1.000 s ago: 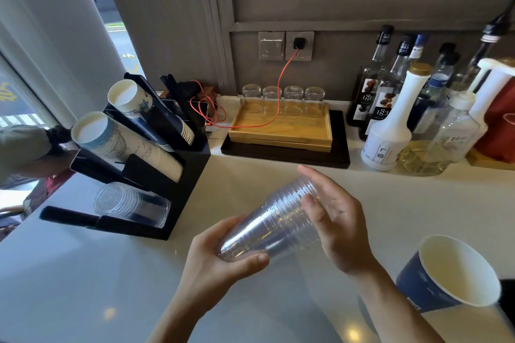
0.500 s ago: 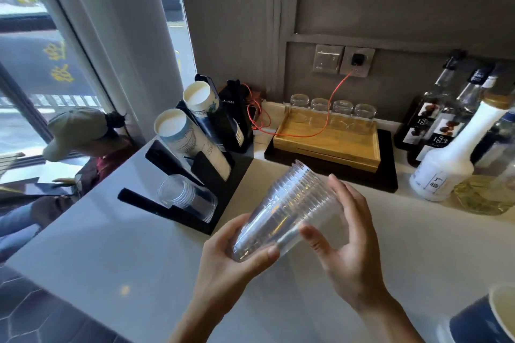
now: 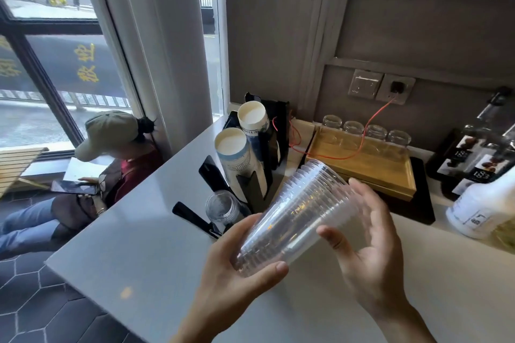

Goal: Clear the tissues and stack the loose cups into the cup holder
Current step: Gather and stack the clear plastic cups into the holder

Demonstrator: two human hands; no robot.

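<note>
A nested stack of clear plastic cups (image 3: 295,217) is held tilted above the white counter (image 3: 133,253), bases toward me, rims pointing up and away. My left hand (image 3: 237,273) grips the base end. My right hand (image 3: 367,242) cups the rim end from the right. Just beyond stands the black cup holder (image 3: 250,189), with two sleeves of white paper cups (image 3: 237,156) in its upper slots and a short stack of clear cups (image 3: 223,206) in its lowest slot. No tissues are visible.
A wooden tray (image 3: 370,167) on a black base holds several upturned glasses at the wall, with a red cable across it. Syrup bottles (image 3: 479,159) and a white bottle (image 3: 479,211) stand at right. A seated person (image 3: 111,147) is below the counter's left edge.
The view has swung left and up, bringing the window and the seated person into sight. The cup stack has risen and come closer to the holder, both hands still on it. The blue paper cup has left view.
</note>
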